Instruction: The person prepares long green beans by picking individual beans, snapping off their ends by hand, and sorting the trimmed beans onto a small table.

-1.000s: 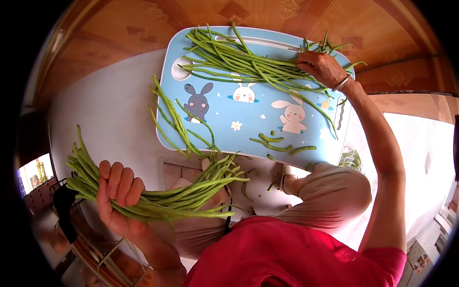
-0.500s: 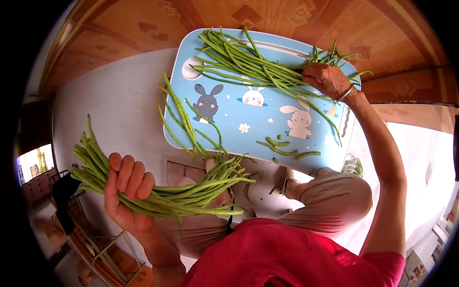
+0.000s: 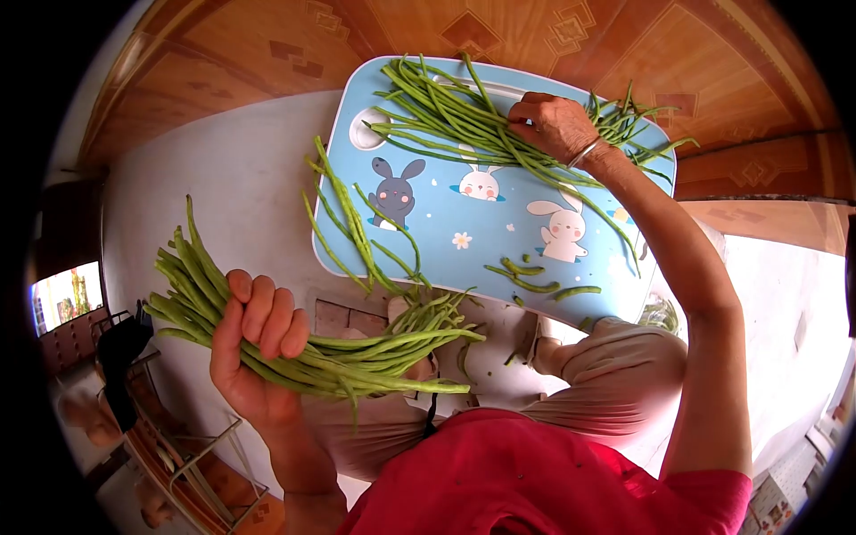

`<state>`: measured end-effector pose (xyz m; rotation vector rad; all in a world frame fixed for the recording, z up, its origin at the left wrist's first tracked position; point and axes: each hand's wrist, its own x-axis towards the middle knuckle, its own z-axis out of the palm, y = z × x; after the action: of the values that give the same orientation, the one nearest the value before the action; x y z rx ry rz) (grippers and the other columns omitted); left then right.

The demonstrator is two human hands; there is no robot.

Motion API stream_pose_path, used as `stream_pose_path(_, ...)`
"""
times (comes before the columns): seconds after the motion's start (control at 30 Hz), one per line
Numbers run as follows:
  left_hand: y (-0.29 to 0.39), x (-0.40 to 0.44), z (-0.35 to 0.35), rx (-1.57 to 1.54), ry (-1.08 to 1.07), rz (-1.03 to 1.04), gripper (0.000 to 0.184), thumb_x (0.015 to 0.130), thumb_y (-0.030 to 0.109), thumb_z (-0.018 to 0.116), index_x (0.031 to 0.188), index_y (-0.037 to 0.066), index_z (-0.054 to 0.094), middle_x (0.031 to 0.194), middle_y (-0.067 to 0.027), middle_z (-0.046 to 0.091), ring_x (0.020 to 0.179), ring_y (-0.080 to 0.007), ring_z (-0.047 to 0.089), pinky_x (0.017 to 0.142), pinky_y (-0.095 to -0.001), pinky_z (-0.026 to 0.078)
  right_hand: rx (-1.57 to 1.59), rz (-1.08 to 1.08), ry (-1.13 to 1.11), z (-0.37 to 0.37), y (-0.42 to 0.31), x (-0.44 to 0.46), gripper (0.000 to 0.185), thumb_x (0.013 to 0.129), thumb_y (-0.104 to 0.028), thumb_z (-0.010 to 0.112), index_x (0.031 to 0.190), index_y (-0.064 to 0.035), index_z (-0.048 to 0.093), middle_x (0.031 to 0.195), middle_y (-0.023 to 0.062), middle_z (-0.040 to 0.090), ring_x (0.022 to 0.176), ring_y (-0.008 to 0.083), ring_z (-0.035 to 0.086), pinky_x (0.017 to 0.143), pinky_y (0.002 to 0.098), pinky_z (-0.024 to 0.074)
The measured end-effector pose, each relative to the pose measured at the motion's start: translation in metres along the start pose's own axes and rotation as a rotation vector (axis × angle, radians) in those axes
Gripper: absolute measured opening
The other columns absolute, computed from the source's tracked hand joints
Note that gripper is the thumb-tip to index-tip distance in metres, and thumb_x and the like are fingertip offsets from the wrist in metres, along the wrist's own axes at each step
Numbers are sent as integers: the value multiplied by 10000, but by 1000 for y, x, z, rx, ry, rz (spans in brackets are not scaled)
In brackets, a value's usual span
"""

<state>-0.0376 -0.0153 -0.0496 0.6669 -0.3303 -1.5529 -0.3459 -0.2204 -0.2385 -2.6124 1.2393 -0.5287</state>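
My left hand (image 3: 259, 343) is closed around a thick bunch of green long beans (image 3: 374, 358), held in the air left of my lap. The bunch sticks out past both sides of the fist. A pile of long beans (image 3: 450, 111) lies across the far side of a small blue table (image 3: 441, 263) with rabbit pictures. Over the middle of that pile, my right hand (image 3: 555, 127) has its fingers curled down onto the beans. Its fingertips are partly hidden, so how many beans it grips is unclear.
A few loose long beans (image 3: 352, 218) hang over the table's left edge. Short bean pieces (image 3: 535, 283) lie near its front edge, with more scraps on the floor. A metal-framed chair (image 3: 192, 464) stands at the lower left. Wooden panelling (image 3: 392, 40) runs behind the table.
My right hand has moved left along the pile, from its right end to its middle. My left hand, still gripping the bunch, has shifted slightly right and down in view.
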Motion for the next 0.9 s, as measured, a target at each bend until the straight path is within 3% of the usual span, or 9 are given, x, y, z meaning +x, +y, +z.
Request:
stream_pose_path(0.17, -1, 2, 5, -68, 6, -20, 67, 977, 60, 375, 999, 23, 427, 734, 8, 346, 615, -89, 322, 580, -259, 309, 105, 109, 15, -15, -3, -3, 111, 836, -153, 635, 874, -49, 633, 813, 78, 646, 690, 235, 642, 636, 342, 520)
stream_pose_path(0.27, -4, 2, 16, -186, 23, -41, 89, 981, 67, 360, 1001, 19, 431, 741, 3, 350, 635, -99, 329, 601, -265, 322, 221, 257, 61, -35, -2, -10, 174, 857, -189, 598, 897, -20, 600, 834, 138, 674, 731, 294, 653, 696, 386, 525)
stream_pose_path(0.43, -8, 1, 70, -249, -2, -98, 104, 978, 80, 396, 988, 19, 479, 733, 21, 352, 626, -88, 329, 593, -262, 310, 455, 324, 155, -77, 9, -33, 174, 906, -165, 564, 913, 9, 548, 768, 142, 647, 712, 243, 673, 680, 341, 536)
stream_pose_path(0.53, -13, 9, 110, -306, -103, -134, 95, 977, 89, 409, 982, 26, 480, 736, 23, 361, 656, -90, 348, 635, -265, 340, 545, 335, 267, -100, 13, -48, 177, 920, -158, 549, 916, 19, 540, 763, 139, 646, 676, 218, 676, 647, 325, 543)
stream_pose_path(0.57, -15, 13, 127, -346, -134, -148, 95, 976, 92, 412, 968, 27, 481, 738, 20, 367, 666, -93, 357, 652, -268, 353, 509, 401, 204, -112, 16, -55, 192, 965, -182, 507, 973, 7, 538, 813, 69, 634, 708, 111, 642, 651, 255, 549)
stream_pose_path(0.67, -24, 38, 168, -432, -310, -230, 58, 946, 54, 416, 910, 32, 455, 775, -18, 409, 698, -122, 409, 689, -286, 405, 548, 395, 354, -150, 9, -74, 220, 953, -194, 532, 923, 23, 544, 723, 89, 636, 619, 145, 664, 581, 267, 542)
stream_pose_path(0.8, -28, 82, 211, -444, -593, -423, 50, 905, 43, 445, 856, 34, 448, 831, -54, 449, 797, -171, 461, 820, -327, 417, 546, 362, 508, -200, 24, -107, 225, 965, -207, 523, 943, 14, 558, 745, 58, 639, 615, 97, 624, 559, 245, 528)
stream_pose_path(0.87, -31, 99, 233, 72, -381, 169, 33, 866, 29, 459, 836, 40, 453, 837, -65, 466, 842, -181, 476, 879, -343, 398, 428, 383, 613, -224, 35, -126, 241, 967, -219, 535, 1015, 13, 578, 815, 39, 650, 618, 70, 583, 574, 225, 504)
stream_pose_path(0.9, -30, 109, 238, -378, -734, -402, 13, 841, 42, 480, 830, 41, 473, 855, -56, 498, 873, -179, 490, 903, -347, 400, 417, 404, 649, -236, 37, -137, 246, 967, -224, 535, 1030, 10, 581, 840, 34, 647, 648, 68, 578, 599, 223, 503)
